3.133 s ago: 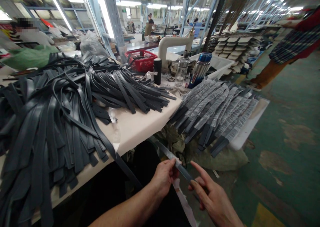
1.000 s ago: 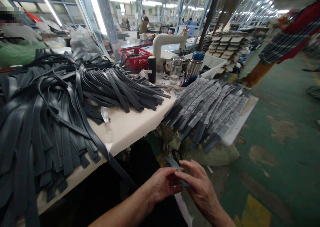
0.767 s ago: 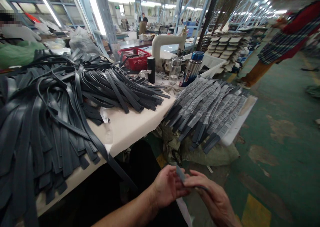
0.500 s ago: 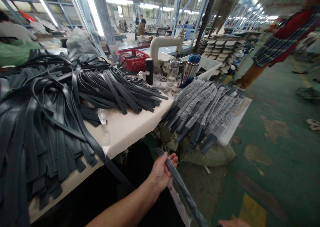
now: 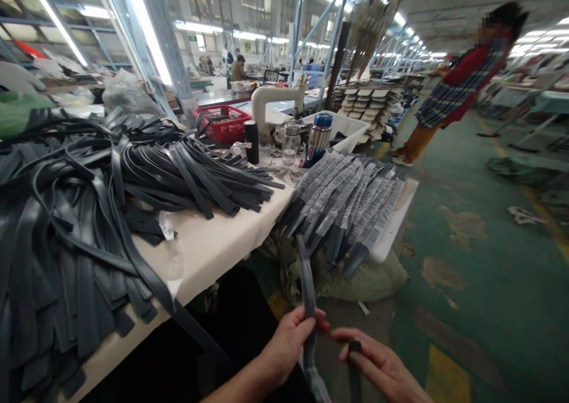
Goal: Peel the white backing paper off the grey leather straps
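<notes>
My left hand (image 5: 291, 341) pinches a dark strap (image 5: 307, 278) partly covered in clear film; its upper end stands up near the wrapped bundle. Just to the right, my right hand (image 5: 376, 358) holds a dark strap end (image 5: 354, 364) between thumb and fingers; whether it belongs to the same strap cannot be seen. Loose dark straps (image 5: 80, 231) lie heaped over the left part of the table and hang off its edge. Film-wrapped straps (image 5: 351, 195) rest side by side on a white tray (image 5: 393, 231) beyond my hands.
On the cream table (image 5: 213, 243) are a red basket (image 5: 226, 124), a black bottle (image 5: 251, 142), a glass jar (image 5: 291, 145), a steel flask (image 5: 318, 139) and a cream machine arm (image 5: 258, 104). A sack (image 5: 373, 281) lies beneath the tray. A person (image 5: 448, 95) stands at right.
The view has shifted. My right hand has come up from the bottom edge towards my left hand, with a strap end now visible in it. The strap in my left hand now stands more upright.
</notes>
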`<state>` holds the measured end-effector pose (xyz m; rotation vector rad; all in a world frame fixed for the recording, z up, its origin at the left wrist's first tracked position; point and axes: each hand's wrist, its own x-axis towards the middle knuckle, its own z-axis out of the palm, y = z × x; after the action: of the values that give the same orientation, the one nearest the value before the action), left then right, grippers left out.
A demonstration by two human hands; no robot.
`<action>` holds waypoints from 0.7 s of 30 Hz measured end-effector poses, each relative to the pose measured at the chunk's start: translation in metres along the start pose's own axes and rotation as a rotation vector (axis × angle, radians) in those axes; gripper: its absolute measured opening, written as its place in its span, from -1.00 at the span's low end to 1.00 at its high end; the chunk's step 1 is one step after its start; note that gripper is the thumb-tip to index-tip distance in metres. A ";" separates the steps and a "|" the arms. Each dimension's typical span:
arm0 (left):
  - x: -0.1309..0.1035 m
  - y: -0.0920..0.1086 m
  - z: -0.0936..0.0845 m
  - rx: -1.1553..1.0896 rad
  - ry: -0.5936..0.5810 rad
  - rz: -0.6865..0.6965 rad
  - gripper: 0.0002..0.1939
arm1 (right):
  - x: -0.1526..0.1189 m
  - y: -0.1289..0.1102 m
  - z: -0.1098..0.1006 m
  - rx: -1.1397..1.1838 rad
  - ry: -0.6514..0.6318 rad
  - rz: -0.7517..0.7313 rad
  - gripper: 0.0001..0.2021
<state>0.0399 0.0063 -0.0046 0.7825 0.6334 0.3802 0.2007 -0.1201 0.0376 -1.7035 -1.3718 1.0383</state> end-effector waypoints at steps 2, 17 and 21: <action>-0.007 0.005 0.001 0.085 -0.072 0.027 -0.76 | 0.016 -0.014 -0.007 0.156 0.054 -0.017 -0.68; -0.037 0.066 0.016 0.267 -0.141 0.432 -0.42 | 0.091 -0.109 -0.002 0.396 0.226 -0.289 -0.73; -0.036 0.065 0.017 0.452 0.001 0.407 -0.70 | 0.091 -0.113 0.014 0.381 0.250 -0.318 -0.71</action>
<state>0.0180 0.0205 0.0669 1.3519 0.5652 0.6196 0.1514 -0.0089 0.1183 -1.2409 -1.1503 0.8121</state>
